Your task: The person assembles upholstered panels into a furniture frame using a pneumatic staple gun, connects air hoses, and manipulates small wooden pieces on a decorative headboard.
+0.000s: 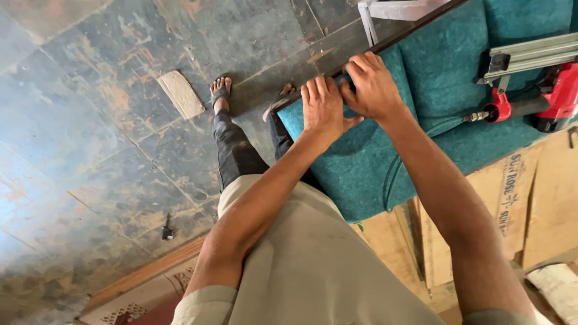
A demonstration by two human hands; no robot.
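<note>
Plainly, both hands are pressed flat against the teal felt fabric [421, 78] where it wraps over the dark wooden edge [391, 43] of the panel: the left hand [323, 108] lies palm down with its fingers together and curled over that edge, and the right hand [372, 87] sits just beside it, touching it, fingers bent and pinching the cloth at the rim. Neither hand holds a tool; both are closed down on the fabric alone. The cloth covers most of the panel, with a fold running across it near the upper right and its lower border hanging loose over the cardboard sheets [530, 204] beneath. A red pneumatic staple gun [542, 90] lies on the fabric well to the right of the hands, its green air hose [391, 174] trailing down across the cloth. As a judgement, the main hazard is slack: if either hand eases its pull, the felt could creep back from the edge and settle with a wrinkle or an uneven overlap. The fingertips hooked over the rim could also be pinched against the wood. The hose lying across the cloth might snag a forearm and drag the gun. A sandalled foot [220, 90] stands on the stone floor [90, 120] close to the panel, where a sliding board could strike it.
</note>
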